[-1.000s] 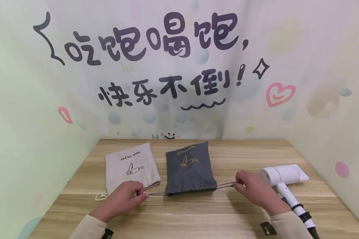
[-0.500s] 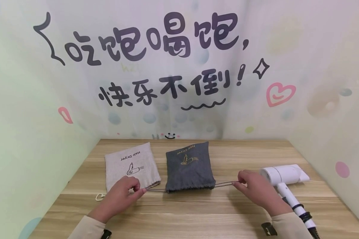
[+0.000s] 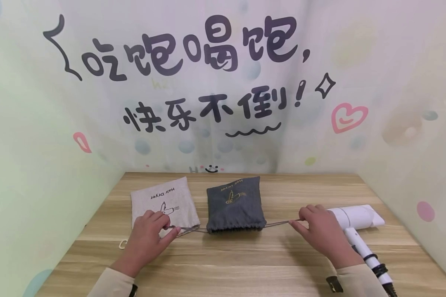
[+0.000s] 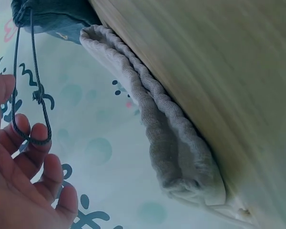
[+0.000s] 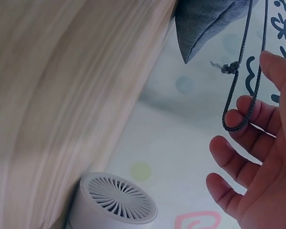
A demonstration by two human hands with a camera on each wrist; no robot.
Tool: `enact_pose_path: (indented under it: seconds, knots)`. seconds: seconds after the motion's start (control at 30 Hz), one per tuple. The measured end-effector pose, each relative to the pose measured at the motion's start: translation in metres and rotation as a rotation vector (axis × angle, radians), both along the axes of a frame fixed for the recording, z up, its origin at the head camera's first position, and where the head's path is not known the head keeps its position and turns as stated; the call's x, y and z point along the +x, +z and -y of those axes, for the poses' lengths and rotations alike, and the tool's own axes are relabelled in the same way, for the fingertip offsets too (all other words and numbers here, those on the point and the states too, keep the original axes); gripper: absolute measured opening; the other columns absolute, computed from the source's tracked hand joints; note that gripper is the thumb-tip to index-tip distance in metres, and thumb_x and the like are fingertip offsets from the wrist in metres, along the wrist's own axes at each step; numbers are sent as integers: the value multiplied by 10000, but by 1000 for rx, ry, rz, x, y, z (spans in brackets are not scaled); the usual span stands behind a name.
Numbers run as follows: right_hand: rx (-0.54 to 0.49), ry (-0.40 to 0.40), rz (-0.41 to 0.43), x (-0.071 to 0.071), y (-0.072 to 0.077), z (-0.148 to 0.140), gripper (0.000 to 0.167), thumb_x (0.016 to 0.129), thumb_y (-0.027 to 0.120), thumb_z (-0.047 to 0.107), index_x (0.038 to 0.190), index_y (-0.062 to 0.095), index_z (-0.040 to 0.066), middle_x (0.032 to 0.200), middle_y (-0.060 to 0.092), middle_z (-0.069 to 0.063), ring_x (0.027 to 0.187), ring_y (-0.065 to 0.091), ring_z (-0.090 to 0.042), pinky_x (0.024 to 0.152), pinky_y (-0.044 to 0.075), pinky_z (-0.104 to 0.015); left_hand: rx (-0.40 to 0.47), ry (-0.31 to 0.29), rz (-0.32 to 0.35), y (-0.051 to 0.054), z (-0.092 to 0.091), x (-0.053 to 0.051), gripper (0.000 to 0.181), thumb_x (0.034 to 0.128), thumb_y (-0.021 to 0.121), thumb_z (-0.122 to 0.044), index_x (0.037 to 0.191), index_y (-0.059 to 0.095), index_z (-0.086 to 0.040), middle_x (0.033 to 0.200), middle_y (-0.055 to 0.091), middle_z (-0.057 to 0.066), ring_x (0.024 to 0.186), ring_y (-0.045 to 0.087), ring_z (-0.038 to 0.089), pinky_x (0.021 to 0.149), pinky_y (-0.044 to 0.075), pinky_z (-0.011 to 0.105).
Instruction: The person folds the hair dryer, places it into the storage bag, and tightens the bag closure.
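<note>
Shifted upward, left hand (image 3: 146,237) and right hand (image 3: 321,229) curl round the braided cords (image 4: 38,95) of a puckered grey cloth pouch (image 3: 236,210).

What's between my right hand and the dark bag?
Just a drawcord, running from the dark bag to the right hand; the head view shows it.

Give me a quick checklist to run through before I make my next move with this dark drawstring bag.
1. Left hand has the left cord loop: ok, hooked round the fingers.
2. Right hand has the right cord loop: ok, hooked likewise.
3. Mouth of the dark bag gathered to a narrow neck: not ok, ruffled but wide.
4. Bag's contents: cannot tell, the inside is hidden.
5. Hair dryer clear of the right hand's fingertips: ok, a gap shows in the right wrist view.
</note>
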State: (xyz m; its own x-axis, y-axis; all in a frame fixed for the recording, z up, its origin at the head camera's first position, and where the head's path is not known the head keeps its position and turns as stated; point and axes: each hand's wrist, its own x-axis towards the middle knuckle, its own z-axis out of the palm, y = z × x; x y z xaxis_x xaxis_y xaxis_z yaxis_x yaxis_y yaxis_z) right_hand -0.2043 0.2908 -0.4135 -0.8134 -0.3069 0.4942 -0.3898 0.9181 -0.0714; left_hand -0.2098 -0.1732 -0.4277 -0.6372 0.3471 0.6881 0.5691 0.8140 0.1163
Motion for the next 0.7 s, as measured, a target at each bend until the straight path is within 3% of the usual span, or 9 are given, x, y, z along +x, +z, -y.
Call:
enact_pose_path:
  seconds: [0.2, 0.37, 0.7]
  knots:
    - [19, -38, -14, 1, -1, -2, 316, 843, 766, 378, 739, 536, 189, 796, 570, 54, 772, 525, -212, 637, 431, -434, -49, 69, -23, -2, 0, 0, 362, 807, 743, -386, 688, 475, -174, 732, 473, -68, 730, 437, 196, 614, 312, 352]
    - [29, -37, -58, 1, -1, -4, 343, 829, 777, 374, 718, 508, 193, 789, 568, 52, 763, 516, -213, 626, 424, -428, -49, 91, -43, -1, 2, 0, 369, 808, 732, -397, 682, 464, -178, 744, 483, -64, 736, 437, 210, 628, 319, 373]
    - [29, -44, -97, 2, -4, -18, 326, 819, 776, 368, 707, 523, 197, 775, 594, 67, 756, 526, -220, 614, 434, -464, -36, 143, 5, -2, 10, -1, 335, 788, 770, -377, 707, 516, -174, 721, 478, -87, 726, 440, 200, 629, 299, 366]
